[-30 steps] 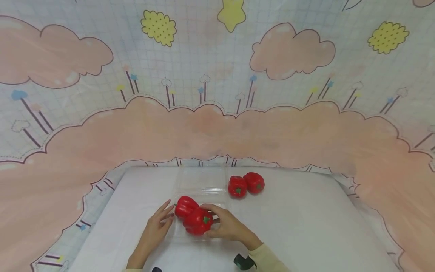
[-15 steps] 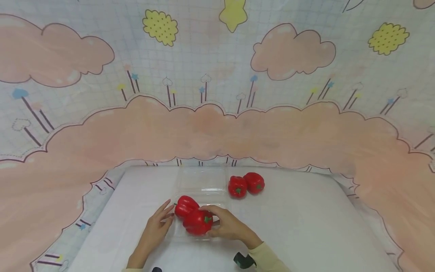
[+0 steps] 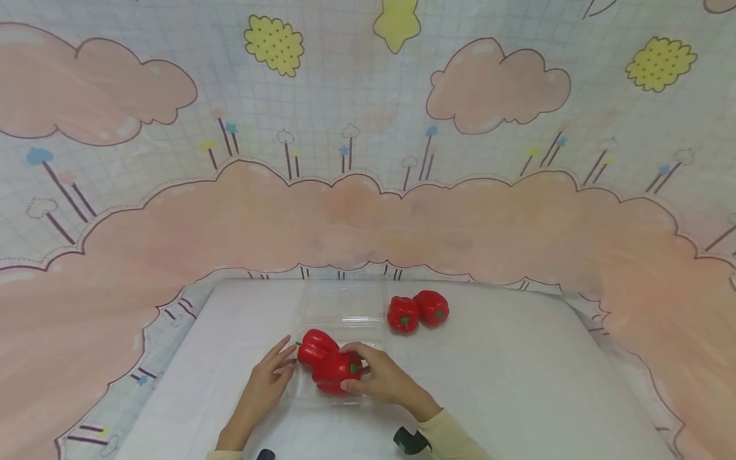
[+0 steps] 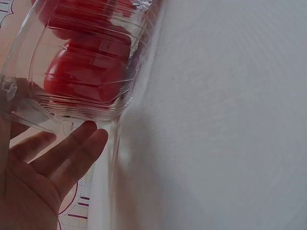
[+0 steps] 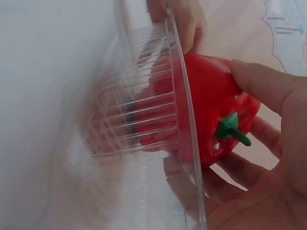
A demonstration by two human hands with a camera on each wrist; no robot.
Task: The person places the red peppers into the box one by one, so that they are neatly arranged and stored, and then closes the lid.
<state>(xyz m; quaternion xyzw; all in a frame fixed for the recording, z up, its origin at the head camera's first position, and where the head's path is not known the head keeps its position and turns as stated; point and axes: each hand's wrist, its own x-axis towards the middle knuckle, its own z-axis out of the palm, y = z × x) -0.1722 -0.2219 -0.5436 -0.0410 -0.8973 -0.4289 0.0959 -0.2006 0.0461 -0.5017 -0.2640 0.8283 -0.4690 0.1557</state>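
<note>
A clear plastic clamshell box (image 3: 301, 391) lies open on the white table, its lid (image 3: 342, 303) folded back. Inside it, on the left, rests a red bell pepper (image 3: 316, 347) with its stem pointing left. My right hand (image 3: 391, 378) grips a second bell pepper (image 3: 332, 374) by its stem end, thumb on the near side. In the right wrist view this pepper (image 5: 211, 91) sits partly below the box rim, green stem toward the palm. My left hand (image 3: 267, 380) has its fingers extended at the box's left end; the left wrist view shows fingertips (image 4: 88, 127) at the ribbed wall.
Two more red bell peppers (image 3: 404, 314) (image 3: 432, 308) stand together on the table, right of the lid. White cloth (image 3: 517, 383) covers the table. A printed curtain (image 3: 368, 223) hangs behind. A dark strapped device (image 3: 411, 441) is on the right wrist.
The right thumb has moved onto the pepper's near side, and that pepper has turned slightly in the box, its stem shifting right. My left hand stays at the box's left end.
</note>
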